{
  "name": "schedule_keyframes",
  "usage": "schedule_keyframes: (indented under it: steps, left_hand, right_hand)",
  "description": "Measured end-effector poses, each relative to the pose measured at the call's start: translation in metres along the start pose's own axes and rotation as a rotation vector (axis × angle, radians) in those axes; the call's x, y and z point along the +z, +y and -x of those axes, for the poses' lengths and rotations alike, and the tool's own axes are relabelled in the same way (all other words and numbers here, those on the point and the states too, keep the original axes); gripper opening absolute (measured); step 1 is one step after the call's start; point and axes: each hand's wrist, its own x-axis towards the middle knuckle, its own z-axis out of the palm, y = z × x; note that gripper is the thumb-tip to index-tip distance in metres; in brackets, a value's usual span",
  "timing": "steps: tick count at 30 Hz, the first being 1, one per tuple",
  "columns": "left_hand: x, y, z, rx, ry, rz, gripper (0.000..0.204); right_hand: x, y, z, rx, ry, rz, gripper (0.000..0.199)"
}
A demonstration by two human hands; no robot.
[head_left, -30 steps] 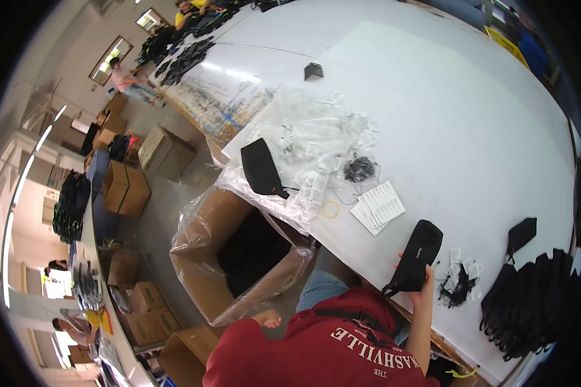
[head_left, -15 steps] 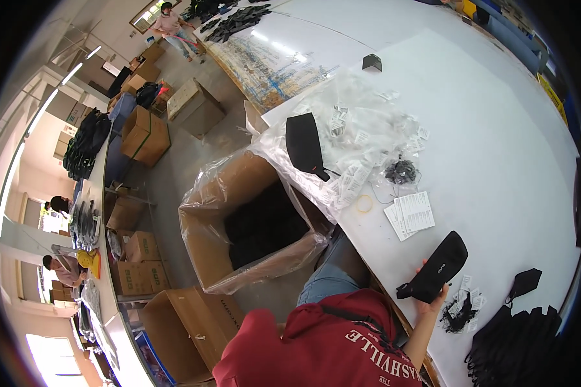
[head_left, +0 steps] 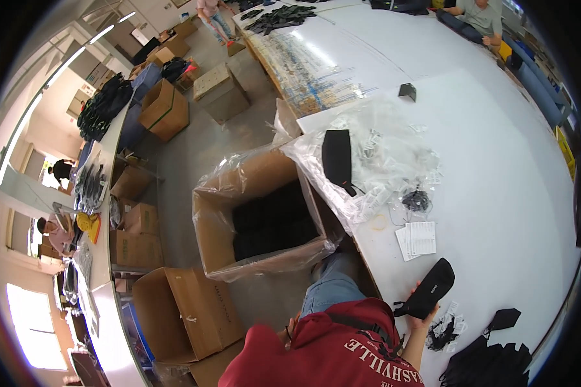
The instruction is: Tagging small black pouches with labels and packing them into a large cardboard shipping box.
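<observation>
My right hand [head_left: 434, 314] is closed around a black fabric drawstring pouch [head_left: 428, 290], held over the near edge of the white table. The pouch lies slantwise with its pale mark facing up and its corded end toward me. My left hand [head_left: 289, 330] hangs low at my side, partly hidden by my red sleeve; its fingers are too small and covered to read. Near the right hand lie a tangle of black cords with white tags [head_left: 444, 332] and a heap of black pouches [head_left: 487, 364]. A single black pouch [head_left: 502, 318] rests beside the heap.
An open carton [head_left: 206, 222] lined with clear plastic holds black goods, left of the table. Another black pouch [head_left: 337, 155] lies on clear plastic bags [head_left: 387, 151]. White printed cards [head_left: 421, 238] lie nearby. An open carton [head_left: 155, 309] stands lower left. Co-workers are farther off.
The view has shifted, so the table and cartons sit differently in it. My left hand has come into sight at my side. My right hand still holds the pouch, now slightly lower in view.
</observation>
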Motion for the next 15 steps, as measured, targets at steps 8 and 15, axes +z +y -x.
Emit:
schedule_keyframes:
  steps: [8, 15]
  left_hand:
    - [-0.012, -0.044, 0.046, 0.056, 0.167, 0.250, 0.019]
    - [-0.005, -0.017, 0.027, 0.212, 0.237, 0.413, 0.019]
  right_hand:
    - [0.001, -0.009, -0.004, -0.038, 0.016, -0.015, 0.087]
    - [0.002, -0.008, -0.007, -0.031, 0.015, 0.081, 0.077]
